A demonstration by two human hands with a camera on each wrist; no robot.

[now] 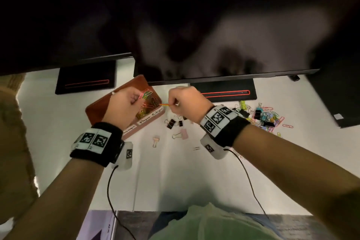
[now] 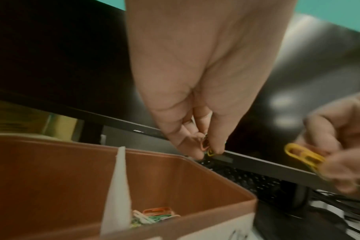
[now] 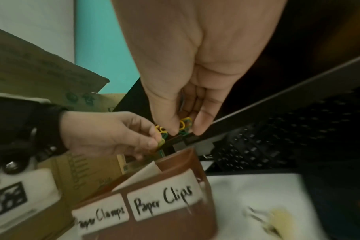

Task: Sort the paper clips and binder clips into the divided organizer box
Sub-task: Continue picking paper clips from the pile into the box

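The brown organizer box [image 1: 93, 109] stands left of centre, split by a white divider [image 2: 117, 186], with labels "Paper Clamps" and "Paper Clips" [image 3: 164, 203] on its front. Loose coloured paper clips [image 2: 154, 214] lie in the right compartment. Over that compartment my left hand [image 1: 139, 99] pinches a bunch of coloured paper clips [image 1: 145, 94]. My right hand [image 1: 172, 103], just right of the box, pinches yellow paper clips [image 2: 302, 155] that point toward the left hand. In the right wrist view its fingertips [image 3: 173, 131] grip yellow and green clips [image 3: 185, 124].
A mixed pile of paper clips and binder clips [image 1: 263, 117] lies on the white table at the right. Black binder clips [image 1: 171, 123] and pink ones [image 1: 183, 133] sit in front of the box. Two monitors on black stands [image 1: 85, 80] overhang the back of the table.
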